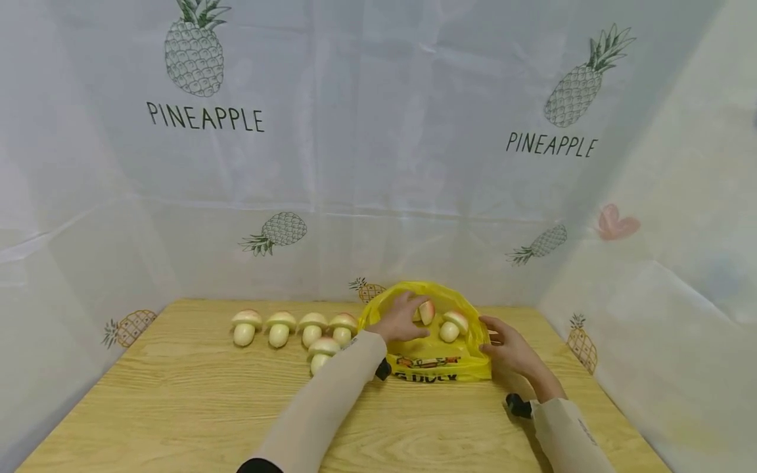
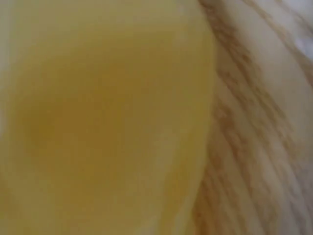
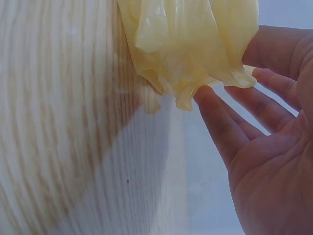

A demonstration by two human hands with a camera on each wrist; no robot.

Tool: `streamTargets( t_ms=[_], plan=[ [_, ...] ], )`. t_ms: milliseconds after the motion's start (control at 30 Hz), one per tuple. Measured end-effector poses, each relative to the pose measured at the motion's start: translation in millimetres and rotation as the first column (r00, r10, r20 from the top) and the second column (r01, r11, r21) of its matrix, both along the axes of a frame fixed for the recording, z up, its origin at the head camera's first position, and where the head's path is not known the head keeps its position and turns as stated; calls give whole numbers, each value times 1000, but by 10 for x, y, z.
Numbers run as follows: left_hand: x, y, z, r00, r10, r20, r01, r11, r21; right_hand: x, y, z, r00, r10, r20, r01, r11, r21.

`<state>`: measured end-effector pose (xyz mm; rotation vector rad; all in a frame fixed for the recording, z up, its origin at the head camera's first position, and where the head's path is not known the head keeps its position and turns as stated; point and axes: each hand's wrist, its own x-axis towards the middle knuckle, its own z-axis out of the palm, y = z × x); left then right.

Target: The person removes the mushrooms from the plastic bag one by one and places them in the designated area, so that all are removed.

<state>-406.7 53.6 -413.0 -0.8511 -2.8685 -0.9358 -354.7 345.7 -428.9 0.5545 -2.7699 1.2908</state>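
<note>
A yellow plastic bag (image 1: 440, 364) lies on the table with its mouth open toward me. My left hand (image 1: 399, 320) reaches inside it, fingers curled about a mushroom (image 1: 426, 313) that lies tilted on its side. A second mushroom (image 1: 452, 327) stands in the bag, pale stem down and reddish cap up. With thumb and fingers, my right hand (image 1: 510, 348) holds the bag's right rim; the right wrist view shows the crumpled yellow edge (image 3: 195, 44) between them. Blurred yellow plastic (image 2: 98, 122) fills most of the left wrist view, hiding the left fingers there.
Several more mushrooms (image 1: 279, 332) stand left of the bag, most in a row, one mushroom (image 1: 321, 353) in front and partly behind the left sleeve (image 1: 331, 401). The wooden table (image 1: 177, 407) ends at a pineapple-printed curtain (image 1: 378, 164).
</note>
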Motion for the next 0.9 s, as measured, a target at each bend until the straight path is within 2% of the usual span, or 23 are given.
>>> streamTargets(
  t_ms=[300,633,767,900],
  plan=[
    [-7,45,-94,999,16,45,-14,999,-48,41,-8,-4,1000,28,-9,-28,1000,-10],
    [35,68,-71,997,25,80,-20,998,-67,24,-13,-16,1000,-6,-11,6,1000,8],
    [51,79,-85,994,32,105,-28,999,-39,15,-18,-20,1000,-4,-10,4,1000,6],
    [75,95,-89,993,3,122,-5,1000,19,13,-17,-22,1000,5,3,-5,1000,-9]
  ],
)
